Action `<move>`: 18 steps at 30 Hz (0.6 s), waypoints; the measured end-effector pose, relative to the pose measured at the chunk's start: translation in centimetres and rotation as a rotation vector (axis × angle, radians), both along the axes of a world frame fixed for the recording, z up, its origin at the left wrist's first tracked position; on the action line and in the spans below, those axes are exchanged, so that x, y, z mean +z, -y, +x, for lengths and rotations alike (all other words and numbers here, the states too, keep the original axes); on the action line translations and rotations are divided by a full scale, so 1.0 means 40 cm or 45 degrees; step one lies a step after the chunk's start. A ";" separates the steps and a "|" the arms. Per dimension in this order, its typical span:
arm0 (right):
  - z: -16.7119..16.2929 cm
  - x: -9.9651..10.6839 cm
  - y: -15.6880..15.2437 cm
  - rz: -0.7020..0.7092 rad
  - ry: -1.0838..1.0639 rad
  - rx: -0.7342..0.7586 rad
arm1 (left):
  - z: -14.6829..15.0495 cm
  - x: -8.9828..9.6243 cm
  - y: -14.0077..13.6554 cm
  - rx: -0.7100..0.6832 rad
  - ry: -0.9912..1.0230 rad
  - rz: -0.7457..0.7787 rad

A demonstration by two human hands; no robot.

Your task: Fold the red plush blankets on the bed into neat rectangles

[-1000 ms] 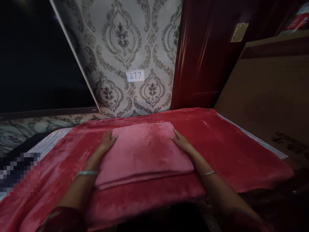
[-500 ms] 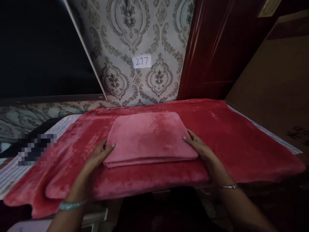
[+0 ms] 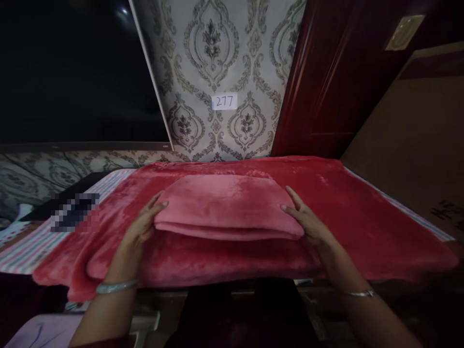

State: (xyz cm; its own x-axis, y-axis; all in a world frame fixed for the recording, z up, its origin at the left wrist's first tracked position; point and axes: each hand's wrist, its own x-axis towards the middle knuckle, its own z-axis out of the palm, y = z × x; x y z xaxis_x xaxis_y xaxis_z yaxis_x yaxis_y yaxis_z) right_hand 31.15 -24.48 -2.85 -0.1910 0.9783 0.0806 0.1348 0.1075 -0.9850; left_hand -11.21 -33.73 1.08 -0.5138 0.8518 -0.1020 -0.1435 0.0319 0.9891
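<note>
Television: At the far left we see a dark flat-screen television with a slim pale frame at its right side.
Striped cloth: Below the screen, a pastel-striped cloth shows from under a spread red plush blanket.
Left hand: Our left hand, a pale green bangle on its wrist, meets the left edge of a folded pink plush cloth; the thumb lies over the edge, apart from the forefinger. Hidden fingers keep us from telling whether this grip is clamped.
Folded pink plush cloth: We find it between both hands, over the middle of the blanket, its front edge bowed.
Number card: Behind it, we read "277" on a white card against damask wallpaper.
Right hand: Our right hand, with a silver bracelet, meets the right edge, thumb and forefinger spread; again, we cannot tell whether the grip is clamped.
Panel and box: Farther right we note a glossy dark-red panel, then a cardboard box.
</note>
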 end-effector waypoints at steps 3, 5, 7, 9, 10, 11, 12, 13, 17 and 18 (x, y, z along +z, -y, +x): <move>-0.006 -0.007 0.092 -0.006 0.029 0.052 | -0.029 -0.001 0.039 0.040 0.114 0.107; -0.006 -0.038 0.150 -0.078 0.078 0.118 | -0.035 -0.029 0.075 0.112 0.194 0.062; 0.004 -0.075 0.185 -0.170 0.093 0.195 | -0.032 -0.067 0.110 0.177 0.291 -0.031; 0.029 -0.100 0.189 -0.243 0.112 0.227 | -0.028 -0.099 0.140 0.236 0.356 -0.054; 0.045 -0.104 0.179 -0.239 0.161 0.201 | -0.027 -0.109 0.152 0.278 0.380 -0.034; 0.062 -0.102 0.163 -0.196 0.245 0.139 | -0.027 -0.115 0.163 0.319 0.406 -0.003; 0.077 -0.094 0.141 -0.112 0.353 0.053 | -0.026 -0.119 0.173 0.348 0.438 0.024; 0.087 -0.081 0.115 0.001 0.463 -0.041 | -0.024 -0.121 0.182 0.369 0.472 0.044; 0.050 -0.017 -0.015 0.401 0.589 -0.126 | 0.016 -0.133 0.215 0.412 0.615 0.064; 0.022 -0.006 -0.052 0.451 0.562 -0.071 | 0.035 -0.139 0.222 0.438 0.664 0.056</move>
